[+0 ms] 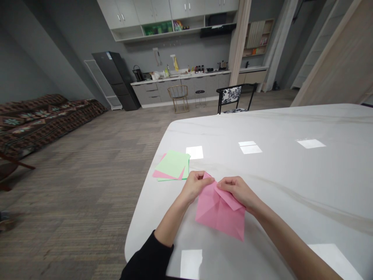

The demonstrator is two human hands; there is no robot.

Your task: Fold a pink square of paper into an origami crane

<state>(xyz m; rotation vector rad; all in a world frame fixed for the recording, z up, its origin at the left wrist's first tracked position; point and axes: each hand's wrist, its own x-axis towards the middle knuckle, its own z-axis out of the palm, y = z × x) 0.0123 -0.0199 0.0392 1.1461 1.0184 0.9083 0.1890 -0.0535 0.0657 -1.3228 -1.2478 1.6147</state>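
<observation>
A sheet of pink paper (pixel 220 216) with crease lines is between my two hands, above the white table. Its far right edge is folded over into a flap. My left hand (pixel 196 184) pinches the far left corner, thumb on top. My right hand (pixel 240 190) grips the folded flap with thumb and fingers, close to the left thumb. The near corners of the paper hang free, pointing toward me. Fingers beneath the paper are hidden.
A loose stack of green and pink paper sheets (pixel 173 163) lies near the left edge of the white table (pixel 291 175). A patterned chair (pixel 231 95) stands at the table's far side. Further back are a kitchen counter (pixel 163 93), a fridge (pixel 119 79) and a covered sofa (pixel 43 116).
</observation>
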